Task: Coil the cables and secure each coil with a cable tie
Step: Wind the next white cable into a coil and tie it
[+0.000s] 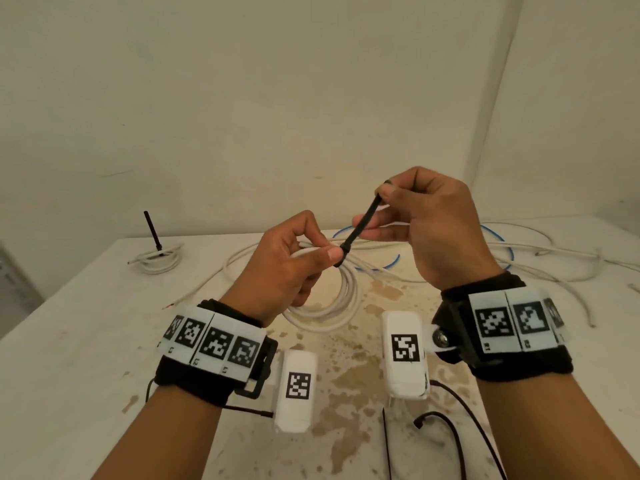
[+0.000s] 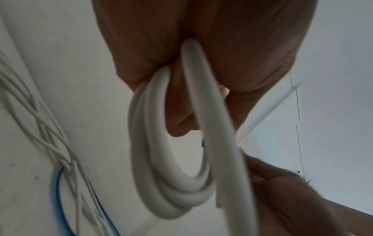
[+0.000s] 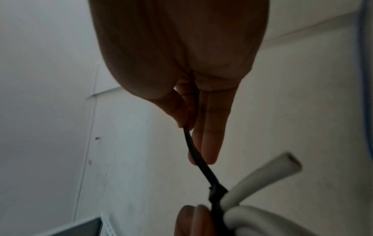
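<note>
One coil [image 1: 157,263] lay tied on the desk [image 1: 69,323]. The left hand [image 1: 287,268] held a second coil [image 1: 332,303] while the right hand [image 1: 426,223] pulled its tie [image 1: 360,225] tight. Loose cables [image 1: 554,258] were left.

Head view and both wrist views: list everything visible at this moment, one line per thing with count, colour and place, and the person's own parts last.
held coil: one, white, hanging from the left hand above the table
cable tie: one, black, looped round the held coil, tail stretched up to the right hand
tied coil: one, white, far left of the table, a black tie tail sticking up from it
loose cables: several, white, spread over the far right of the table
blue cable: one, among the loose cables
spare ties: at least two, black, near table edge
table: one, white, brown stains in the middle
left hand: grips the held coil at the tie's head
right hand: pinches the tie's tail
wrist bands: two, black with white marker tags
</note>
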